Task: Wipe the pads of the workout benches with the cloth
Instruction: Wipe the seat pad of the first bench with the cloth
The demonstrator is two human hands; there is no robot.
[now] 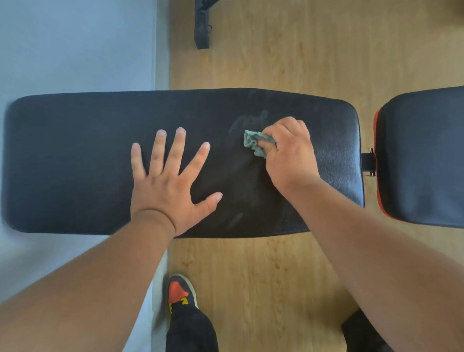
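R hand (290,152) grips a bunched green cloth (257,143), fingers curled round it, pressing it onto the long black back pad (80,160) toward its R end, nearer the far edge. Faint smear marks show on the pad just beside the cloth. L hand (170,183) lies flat on the pad's middle, fingers spread wide, holding nothing. Seat pad (430,155), black w/ red trim, sits just past the R end, apart. Wood floor (282,279) below; one shoe (181,292) near the pad's near edge.
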